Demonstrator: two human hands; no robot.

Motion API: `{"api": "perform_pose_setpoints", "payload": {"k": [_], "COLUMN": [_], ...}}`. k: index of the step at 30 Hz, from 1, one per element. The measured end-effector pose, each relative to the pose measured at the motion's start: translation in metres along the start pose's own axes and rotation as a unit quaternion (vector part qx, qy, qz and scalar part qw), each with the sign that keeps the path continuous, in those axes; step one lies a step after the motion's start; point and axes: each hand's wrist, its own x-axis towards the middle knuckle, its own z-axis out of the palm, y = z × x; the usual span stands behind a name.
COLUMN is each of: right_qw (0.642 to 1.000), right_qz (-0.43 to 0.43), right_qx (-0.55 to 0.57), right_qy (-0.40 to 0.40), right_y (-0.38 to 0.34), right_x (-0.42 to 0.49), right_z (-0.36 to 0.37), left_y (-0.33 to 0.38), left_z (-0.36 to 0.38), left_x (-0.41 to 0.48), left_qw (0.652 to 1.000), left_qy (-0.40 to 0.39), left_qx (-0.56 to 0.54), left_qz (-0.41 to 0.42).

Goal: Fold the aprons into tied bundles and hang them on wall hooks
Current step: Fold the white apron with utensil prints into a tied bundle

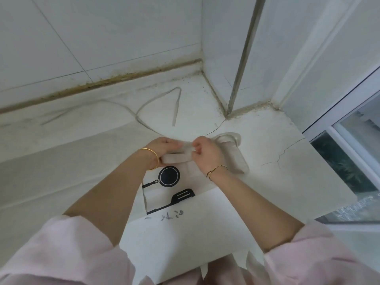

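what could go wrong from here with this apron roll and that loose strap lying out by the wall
1. The rolled end of the apron is kept together only by the left hand and right hand. Easing either grip may let it unroll.
2. The strap lies in a loose loop near the grimy wall joint. Pulled in, it may kink or drag dirt onto the cloth.

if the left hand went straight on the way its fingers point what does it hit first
Most likely the right hand: the left hand points right along the apron strap both hands pinch, with the right hand's fingers close ahead. Depth is unclear from one view.
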Motion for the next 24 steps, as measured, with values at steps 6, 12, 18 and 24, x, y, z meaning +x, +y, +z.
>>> {"api": "perform_pose_setpoints", "payload": {"k": [6, 12, 18, 24], "right_qw": [0.984, 0.962, 0.921, 0.941], "right_qz": [0.076, 0.153, 0.187, 0.186], "right_qx": [-0.114, 0.039, 0.159, 0.061], "right_qy": [0.117, 0.223, 0.302, 0.277], "right_y": [0.031, 0.040, 0.049, 0.052], "right_x": [0.001, 0.000, 0.013, 0.011], "right_z": [-0.008, -0.001, -0.003, -0.001], "left_y": [-0.006, -0.013, -0.015, -0.024], "left_z": [-0.008, -0.018, -0.036, -0.047], "left_x": [-0.002, 0.006, 0.001, -0.006], "left_qw": [0.946, 0.871, 0.997, 0.992], "left_qy": [0.017, 0.056, 0.035, 0.117], "left_qx": [0.318, 0.467, 0.022, 0.012], "left_qz": [0.062, 0.142, 0.065, -0.039]}}
